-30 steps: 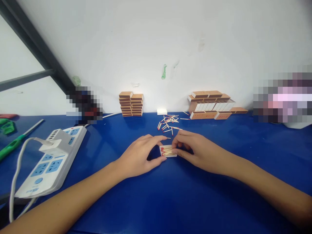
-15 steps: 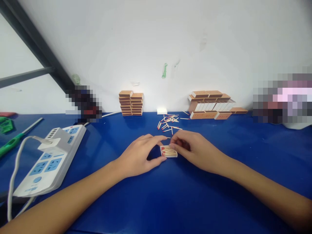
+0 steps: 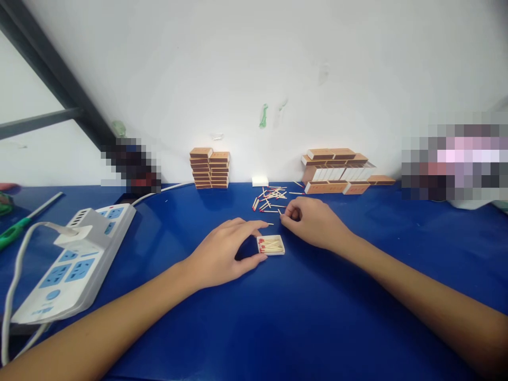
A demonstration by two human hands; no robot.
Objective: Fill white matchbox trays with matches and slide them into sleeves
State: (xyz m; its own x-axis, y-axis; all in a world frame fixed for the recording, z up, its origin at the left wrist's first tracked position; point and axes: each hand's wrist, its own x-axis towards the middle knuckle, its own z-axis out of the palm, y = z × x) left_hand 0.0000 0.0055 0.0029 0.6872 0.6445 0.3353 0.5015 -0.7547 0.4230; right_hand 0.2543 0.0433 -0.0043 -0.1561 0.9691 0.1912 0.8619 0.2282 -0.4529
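Observation:
A small white matchbox tray (image 3: 271, 245) with red-tipped matches in it lies on the blue table (image 3: 278, 317). My left hand (image 3: 224, 251) pinches the tray's left end between thumb and forefinger. My right hand (image 3: 311, 222) is just behind the tray, fingers curled, its fingertips at a loose match (image 3: 280, 212) on the near edge of a scattered pile of matches (image 3: 270, 200). I cannot see whether the fingers hold that match.
A stack of brown matchboxes (image 3: 210, 168) stands against the wall, with a larger heap of boxes and white sleeves (image 3: 341, 170) to the right and a small white block (image 3: 260, 181) between. A white power strip (image 3: 75, 256) with a cable lies on the left, green tools beyond it.
My right hand has left the tray and moved back towards the loose matches. My left hand has kept its grip on the tray.

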